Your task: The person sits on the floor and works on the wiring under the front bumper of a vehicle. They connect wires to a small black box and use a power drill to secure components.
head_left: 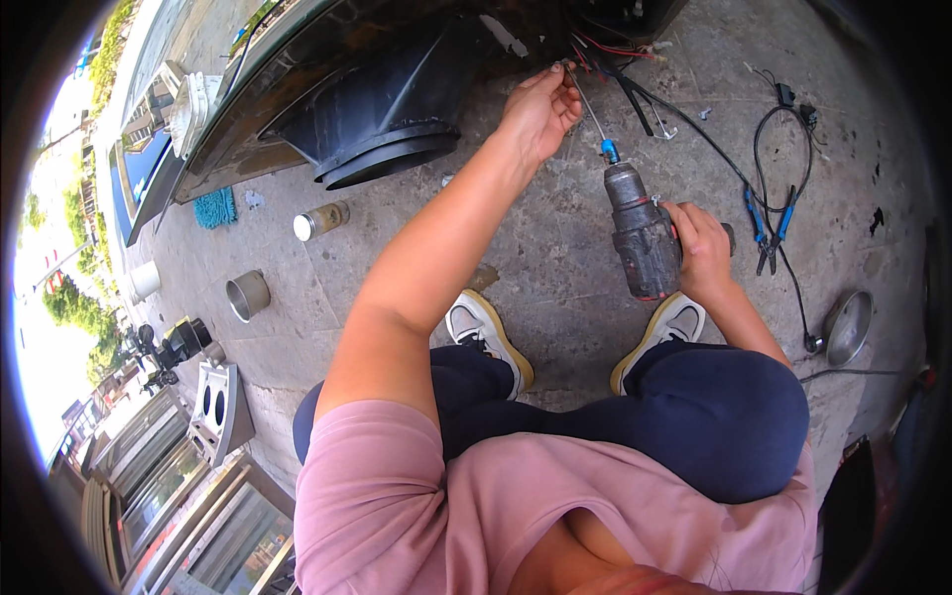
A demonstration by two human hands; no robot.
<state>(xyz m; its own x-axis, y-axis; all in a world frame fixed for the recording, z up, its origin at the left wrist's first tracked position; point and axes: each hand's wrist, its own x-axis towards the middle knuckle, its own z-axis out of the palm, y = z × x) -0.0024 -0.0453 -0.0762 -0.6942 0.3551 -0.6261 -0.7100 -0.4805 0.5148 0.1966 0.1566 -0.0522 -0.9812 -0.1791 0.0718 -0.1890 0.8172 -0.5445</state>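
My right hand (699, 245) is wrapped around the handle of a worn black cordless drill (641, 230). A long thin bit (589, 105) with a blue collar (610, 151) runs from its chuck towards the dark underside of a large metal housing (327, 44). At the bit's far end, the fingers of my left hand (547, 104) are closed at the tip, beside the housing's edge; what they pinch is too small to tell. Left of that hand, a black plastic round duct (390, 149) sticks out of the housing. Red and black wires (610, 48) hang close to the bit's tip.
Blue-handled pliers (773, 223) and a black cable (792, 290) lie on the concrete floor at right, near a metal bowl (848, 327). Leftward are a capped jar (321, 221), a metal cup (248, 296), a teal cloth (216, 207) and a white cup (143, 282). Framed panels (238, 535) stand lower left.
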